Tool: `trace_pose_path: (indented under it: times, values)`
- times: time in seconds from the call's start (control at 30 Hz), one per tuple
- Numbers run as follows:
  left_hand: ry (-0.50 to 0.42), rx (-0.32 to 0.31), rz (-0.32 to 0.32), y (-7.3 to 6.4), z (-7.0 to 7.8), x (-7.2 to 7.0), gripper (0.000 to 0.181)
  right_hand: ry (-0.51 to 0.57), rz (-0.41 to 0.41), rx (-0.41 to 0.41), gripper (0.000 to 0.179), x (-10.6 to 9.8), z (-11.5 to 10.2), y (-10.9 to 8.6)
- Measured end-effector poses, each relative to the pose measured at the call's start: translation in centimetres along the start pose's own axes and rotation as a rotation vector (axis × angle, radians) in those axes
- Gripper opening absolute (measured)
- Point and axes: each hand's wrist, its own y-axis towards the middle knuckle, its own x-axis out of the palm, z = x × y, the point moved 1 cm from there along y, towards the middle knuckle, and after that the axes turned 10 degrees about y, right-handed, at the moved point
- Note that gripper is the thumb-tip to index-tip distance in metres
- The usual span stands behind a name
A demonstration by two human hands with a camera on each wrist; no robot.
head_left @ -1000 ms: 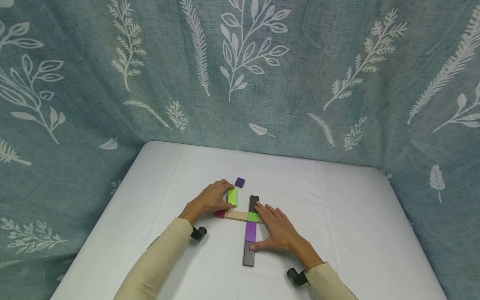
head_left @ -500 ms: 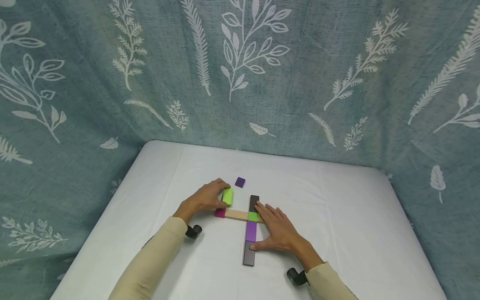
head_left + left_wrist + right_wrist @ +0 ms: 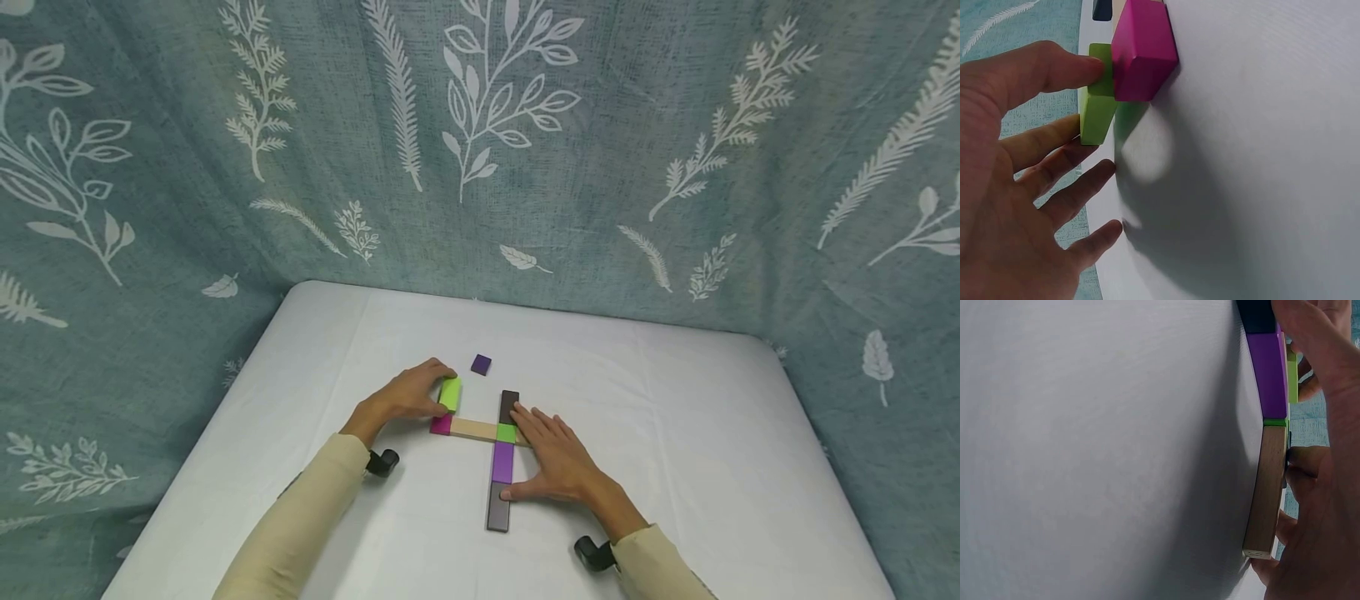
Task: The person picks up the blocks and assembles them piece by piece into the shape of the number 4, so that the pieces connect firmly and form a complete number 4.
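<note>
My left hand (image 3: pixel 401 395) pinches a lime-green block (image 3: pixel 450 393) between thumb and fingers, right behind a magenta block (image 3: pixel 441 426). In the left wrist view the lime block (image 3: pixel 1098 112) stands against the magenta block (image 3: pixel 1144 53), while the other fingertips reach toward the cloth. My right hand (image 3: pixel 558 462) is spread over a cross of blocks: its thumb touches the lower grey block (image 3: pixel 498 510), and its fingertips rest by the upper dark block (image 3: pixel 508 405) and a wooden block (image 3: pixel 1265 494). Between these lie a purple block (image 3: pixel 502 462) and a green block (image 3: pixel 506 433).
A pale wooden block (image 3: pixel 474 430) links the magenta and green blocks. Beyond the cross, a small dark purple block (image 3: pixel 481 364) lies alone on the white-covered table (image 3: pixel 637 375). A patterned blue-green curtain (image 3: pixel 585 217) hangs around the table's back and sides.
The left hand has moved the lime-green block leftward, from behind the pale wooden block to behind the magenta one. The right hand has stayed in place.
</note>
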Motion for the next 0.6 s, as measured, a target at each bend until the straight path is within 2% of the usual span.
trace_pose_path:
  times: [0.6]
  values:
    - [-0.018, -0.001, -0.016, -0.26, -0.39, 0.29, 0.062, -0.008, -0.003, 0.011, 0.130, 0.17, 0.25, 0.03]
